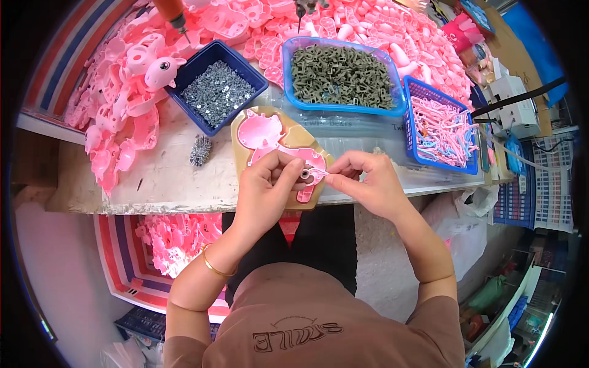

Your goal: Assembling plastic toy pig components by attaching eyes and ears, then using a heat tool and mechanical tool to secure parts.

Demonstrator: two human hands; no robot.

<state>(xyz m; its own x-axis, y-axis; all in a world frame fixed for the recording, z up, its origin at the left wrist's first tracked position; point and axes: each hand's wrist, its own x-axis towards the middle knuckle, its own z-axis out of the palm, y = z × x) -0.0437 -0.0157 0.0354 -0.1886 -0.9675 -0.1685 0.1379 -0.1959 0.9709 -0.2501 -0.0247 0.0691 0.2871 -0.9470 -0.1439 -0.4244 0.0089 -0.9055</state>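
A pink plastic toy shell half (pixel 260 130) lies hollow side up in a tan fixture board (pixel 245 116) at the table's front edge. Over the shell's near end, my left hand (pixel 270 187) is closed, thumb and forefinger pressed together beside a small dark ring (pixel 305 174). What it pinches, if anything, is hidden. Just to the right, my right hand (pixel 367 184) pinches the end of a thin pale pink plastic piece (pixel 320 172) that reaches toward the ring. Both hands are close together above the shell.
Behind the board stand a dark blue bin of small screws (pixel 218 92), a blue tray of dark green clips (pixel 343 73) and a blue basket of pink, white and blue strips (pixel 442 132). Pink shells pile up behind. A screwdriver (pixel 178 21) hangs above; a screw-covered lump (pixel 200 151) sits left.
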